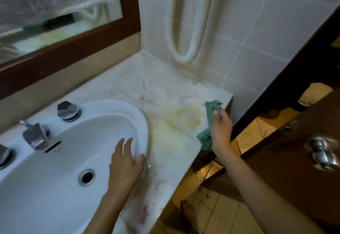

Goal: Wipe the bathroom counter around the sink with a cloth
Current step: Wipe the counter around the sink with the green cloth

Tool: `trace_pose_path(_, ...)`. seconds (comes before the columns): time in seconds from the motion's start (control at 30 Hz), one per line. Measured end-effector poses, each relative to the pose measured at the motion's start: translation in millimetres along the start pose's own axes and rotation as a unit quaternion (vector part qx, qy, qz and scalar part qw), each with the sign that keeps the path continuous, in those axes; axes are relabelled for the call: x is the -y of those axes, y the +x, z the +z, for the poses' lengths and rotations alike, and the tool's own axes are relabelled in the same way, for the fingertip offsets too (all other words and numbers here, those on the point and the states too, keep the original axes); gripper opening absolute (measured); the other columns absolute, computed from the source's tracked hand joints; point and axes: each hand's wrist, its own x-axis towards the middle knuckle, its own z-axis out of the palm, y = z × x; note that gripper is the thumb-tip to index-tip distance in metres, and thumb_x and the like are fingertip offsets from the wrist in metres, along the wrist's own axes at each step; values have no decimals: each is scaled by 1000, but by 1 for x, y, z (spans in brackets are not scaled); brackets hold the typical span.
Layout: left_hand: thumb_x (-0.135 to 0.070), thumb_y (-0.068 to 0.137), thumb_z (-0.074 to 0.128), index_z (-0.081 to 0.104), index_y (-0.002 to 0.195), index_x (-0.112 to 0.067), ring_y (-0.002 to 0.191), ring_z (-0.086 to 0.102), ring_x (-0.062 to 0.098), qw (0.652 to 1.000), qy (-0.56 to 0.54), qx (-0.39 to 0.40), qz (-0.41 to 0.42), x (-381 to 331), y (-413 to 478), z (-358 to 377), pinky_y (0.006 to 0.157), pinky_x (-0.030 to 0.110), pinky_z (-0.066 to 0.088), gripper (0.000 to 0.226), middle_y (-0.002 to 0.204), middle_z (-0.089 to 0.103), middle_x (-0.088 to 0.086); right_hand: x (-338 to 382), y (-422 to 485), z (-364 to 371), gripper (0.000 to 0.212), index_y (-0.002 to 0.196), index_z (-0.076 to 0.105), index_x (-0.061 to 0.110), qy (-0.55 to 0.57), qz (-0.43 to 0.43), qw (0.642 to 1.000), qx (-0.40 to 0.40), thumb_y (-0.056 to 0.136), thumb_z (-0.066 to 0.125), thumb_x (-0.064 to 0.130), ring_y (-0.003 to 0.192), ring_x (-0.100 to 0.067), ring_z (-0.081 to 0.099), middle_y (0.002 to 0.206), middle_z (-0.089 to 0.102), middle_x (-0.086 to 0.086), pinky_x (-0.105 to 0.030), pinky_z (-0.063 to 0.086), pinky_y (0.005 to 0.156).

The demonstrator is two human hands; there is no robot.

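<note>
The left hand [127, 165] rests, fingers straight, on the rim of the white oval ceramic sink [117, 105] in the pale stained marble desk [165, 90]. At the desk's right edge the right hand [221, 129] grips the crumpled green cloth [211, 108], seemingly soft and light, best bunched mid-fold; no writing is legible.

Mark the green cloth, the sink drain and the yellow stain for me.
green cloth [211, 107], head view, upper fold.
sink drain [86, 177], head view, dark centre.
yellow stain [185, 116], head view, patch middle.
</note>
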Motion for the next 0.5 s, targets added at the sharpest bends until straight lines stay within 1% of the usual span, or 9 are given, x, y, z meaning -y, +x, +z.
trace_pose_path(0.07, -35, 91, 56, 25, 151, -24, 146, 14, 29, 999, 42, 3, 16, -16, 20, 9, 111, 50, 26, 69, 163, 7, 5, -2, 51, 6, 32, 126, 54, 11, -142, -33, 989, 25, 102, 38, 24, 107, -27, 54, 115, 60, -8, -34, 42, 85)
trace_pose_path(0.1, -37, 91, 55, 22, 152, -25, 146, 12, 31, 997, 70, 8, 26, -23, 31, 14, 110, 51, 26, 70, 164, 2, 5, -9, 76, 9, 39, 137, 46, 14, -240, -48, 967, 64, 103, 34, 29, 122, -31, 47, 134, 52, -12, -39, 40, 95)
trace_pose_path(0.13, -39, 91, 53, 21, 153, -26, 146, 10, 33, 995, 94, 11, 32, -30, 40, 19, 109, 51, 26, 71, 164, -2, 5, -20, 96, 13, 45, 144, 37, 18, -350, -59, 929, 110, 103, 29, 34, 135, -33, 34, 148, 39, -12, -44, 34, 105)
trace_pose_path(0.17, -40, 92, 52, 19, 153, -26, 146, 10, 34, 994, 108, 15, 28, -33, 49, 23, 109, 52, 26, 71, 164, -4, 6, -34, 111, 17, 49, 149, 28, 21, -451, -69, 878, 148, 103, 24, 38, 142, -34, 21, 156, 25, -10, -46, 26, 111)
trace_pose_path(0.2, -42, 93, 50, 17, 153, -27, 146, 9, 35, 993, 111, 19, 15, -33, 54, 26, 109, 52, 26, 70, 164, -6, 5, -47, 120, 21, 51, 151, 20, 23, -526, -86, 829, 171, 102, 19, 41, 145, -32, 11, 160, 15, -8, -47, 19, 114)
trace_pose_path(0.23, -44, 94, 48, 15, 154, -28, 146, 10, 35, 994, 106, 23, -3, -33, 58, 30, 109, 52, 26, 69, 164, -6, 5, -58, 126, 24, 53, 152, 15, 24, -565, -104, 796, 187, 102, 16, 42, 147, -30, 5, 161, 9, -6, -45, 14, 116)
trace_pose_path(0.27, -45, 95, 45, 12, 154, -29, 146, 12, 34, 995, 93, 26, -20, -31, 60, 34, 109, 52, 27, 69, 164, -6, 4, -62, 130, 28, 54, 153, 11, 24, -581, -121, 780, 197, 102, 14, 42, 147, -28, 2, 162, 5, -5, -44, 10, 117)
trace_pose_path(0.4, -50, 94, 40, 7, 152, -38, 145, 24, 27, 998, 40, -2, -39, -39, 68, 48, 107, 46, 32, 68, 164, 4, 1, -56, 164, 54, 57, 153, 2, 26, -592, -155, 759, 224, 100, 12, 47, 148, -25, -4, 162, -3, -3, -43, 6, 118)
trace_pose_path(0.5, -49, 94, 41, 8, 152, -38, 145, 25, 25, 998, 35, -11, -46, -44, 73, 53, 107, 44, 33, 67, 164, 6, 0, -57, 145, 77, 61, 152, -2, 28, -585, -193, 733, 289, 98, 13, 51, 148, -25, -4, 162, -4, -2, -43, 7, 118)
